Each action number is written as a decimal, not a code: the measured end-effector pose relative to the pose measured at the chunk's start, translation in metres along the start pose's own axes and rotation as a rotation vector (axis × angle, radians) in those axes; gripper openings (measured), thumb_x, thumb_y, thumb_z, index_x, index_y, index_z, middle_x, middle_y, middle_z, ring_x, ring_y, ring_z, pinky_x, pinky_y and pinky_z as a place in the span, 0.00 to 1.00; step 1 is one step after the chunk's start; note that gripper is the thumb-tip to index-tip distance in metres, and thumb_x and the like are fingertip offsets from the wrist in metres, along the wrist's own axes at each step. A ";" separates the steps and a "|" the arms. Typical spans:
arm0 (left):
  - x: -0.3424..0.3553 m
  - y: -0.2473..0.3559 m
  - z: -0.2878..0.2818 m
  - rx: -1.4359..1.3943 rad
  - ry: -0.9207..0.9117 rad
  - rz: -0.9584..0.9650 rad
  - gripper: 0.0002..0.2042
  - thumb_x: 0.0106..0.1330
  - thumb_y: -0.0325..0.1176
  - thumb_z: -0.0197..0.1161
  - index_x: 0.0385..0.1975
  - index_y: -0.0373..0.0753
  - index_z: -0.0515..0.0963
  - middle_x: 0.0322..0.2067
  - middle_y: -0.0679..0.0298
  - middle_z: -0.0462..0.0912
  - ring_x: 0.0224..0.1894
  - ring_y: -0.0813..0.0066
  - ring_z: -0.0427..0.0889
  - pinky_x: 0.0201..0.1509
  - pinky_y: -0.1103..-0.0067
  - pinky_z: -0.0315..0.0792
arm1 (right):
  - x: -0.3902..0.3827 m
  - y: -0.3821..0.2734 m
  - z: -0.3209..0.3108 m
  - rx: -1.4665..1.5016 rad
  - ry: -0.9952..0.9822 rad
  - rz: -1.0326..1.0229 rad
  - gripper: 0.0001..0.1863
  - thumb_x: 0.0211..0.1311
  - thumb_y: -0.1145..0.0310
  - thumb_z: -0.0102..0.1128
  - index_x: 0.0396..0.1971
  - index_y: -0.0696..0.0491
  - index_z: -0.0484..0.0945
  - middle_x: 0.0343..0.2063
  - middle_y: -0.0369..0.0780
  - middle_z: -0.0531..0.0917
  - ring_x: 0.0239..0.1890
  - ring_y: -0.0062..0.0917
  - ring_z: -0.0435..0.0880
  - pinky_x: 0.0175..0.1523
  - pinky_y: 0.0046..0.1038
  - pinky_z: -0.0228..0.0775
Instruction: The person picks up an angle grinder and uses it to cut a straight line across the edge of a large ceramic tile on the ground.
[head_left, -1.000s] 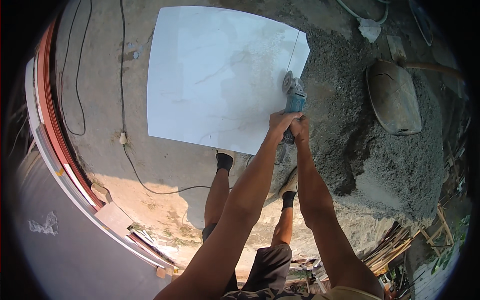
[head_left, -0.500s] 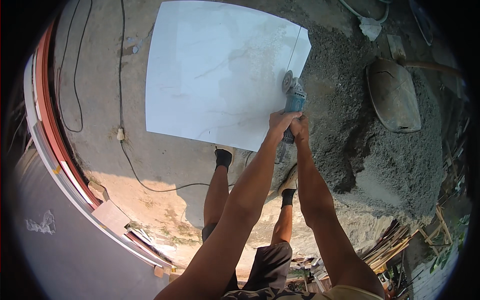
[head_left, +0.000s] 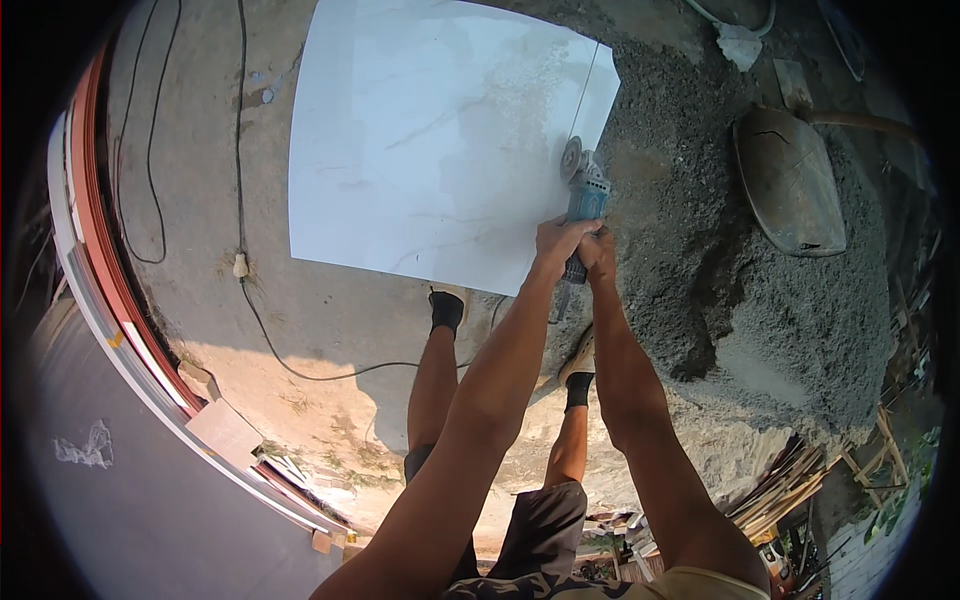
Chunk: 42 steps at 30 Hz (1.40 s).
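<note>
A large white marble-patterned slab (head_left: 420,140) lies on the concrete, a thin straight line running down near its right edge. A teal angle grinder (head_left: 587,200) rests over that side, its disc (head_left: 572,160) at the lower end of the line. My left hand (head_left: 560,240) is closed on the grinder's body, thumb across the top. My right hand (head_left: 600,252) is closed on it just to the right, partly behind the left. The grinder's dark rear end shows below both hands.
Grey sand (head_left: 690,280) is heaped on the right with a shovel (head_left: 788,180) on it. A black cord (head_left: 330,377) with a pale connector (head_left: 240,266) crosses the concrete. Long boards (head_left: 90,230) line the left edge; wood scraps (head_left: 775,485) lie lower right. My feet stand below the slab.
The grinder and both my hands sit slightly higher in the picture, and so does the slab, as the view has shifted a little. My grip is the same.
</note>
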<state>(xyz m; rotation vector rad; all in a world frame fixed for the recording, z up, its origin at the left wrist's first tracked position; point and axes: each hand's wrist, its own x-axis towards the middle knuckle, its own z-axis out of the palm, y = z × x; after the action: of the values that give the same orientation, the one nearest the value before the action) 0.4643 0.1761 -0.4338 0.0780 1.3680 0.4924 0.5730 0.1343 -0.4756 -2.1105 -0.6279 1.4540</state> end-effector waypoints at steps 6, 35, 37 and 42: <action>0.002 -0.001 -0.005 0.027 0.013 -0.013 0.19 0.49 0.35 0.76 0.38 0.29 0.84 0.33 0.57 0.85 0.34 0.72 0.81 0.39 0.74 0.74 | 0.001 0.005 0.005 0.022 -0.011 -0.029 0.22 0.51 0.60 0.65 0.37 0.66 0.79 0.30 0.42 0.84 0.29 0.23 0.81 0.32 0.30 0.73; 0.016 -0.024 0.001 -0.028 -0.023 -0.071 0.23 0.50 0.35 0.77 0.43 0.27 0.81 0.37 0.58 0.82 0.37 0.69 0.82 0.42 0.72 0.75 | -0.006 0.004 0.001 -0.035 0.056 0.063 0.25 0.48 0.61 0.64 0.40 0.66 0.79 0.31 0.49 0.85 0.32 0.28 0.82 0.37 0.36 0.74; 0.015 -0.018 -0.011 -0.019 0.001 -0.062 0.23 0.50 0.35 0.77 0.43 0.28 0.81 0.37 0.58 0.83 0.37 0.70 0.81 0.42 0.72 0.75 | -0.019 -0.017 0.010 -0.041 0.019 0.055 0.24 0.48 0.61 0.64 0.39 0.66 0.79 0.31 0.48 0.85 0.32 0.28 0.82 0.37 0.35 0.75; 0.003 -0.027 -0.011 -0.006 -0.003 -0.048 0.22 0.49 0.35 0.77 0.42 0.30 0.83 0.36 0.60 0.84 0.35 0.72 0.81 0.40 0.74 0.74 | -0.034 -0.016 0.006 -0.127 0.083 0.033 0.23 0.49 0.60 0.64 0.37 0.66 0.79 0.29 0.46 0.84 0.31 0.27 0.82 0.36 0.34 0.74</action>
<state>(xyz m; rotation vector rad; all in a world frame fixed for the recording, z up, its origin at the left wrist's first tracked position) 0.4618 0.1505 -0.4485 0.0408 1.3623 0.4560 0.5545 0.1267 -0.4433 -2.2758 -0.6727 1.3677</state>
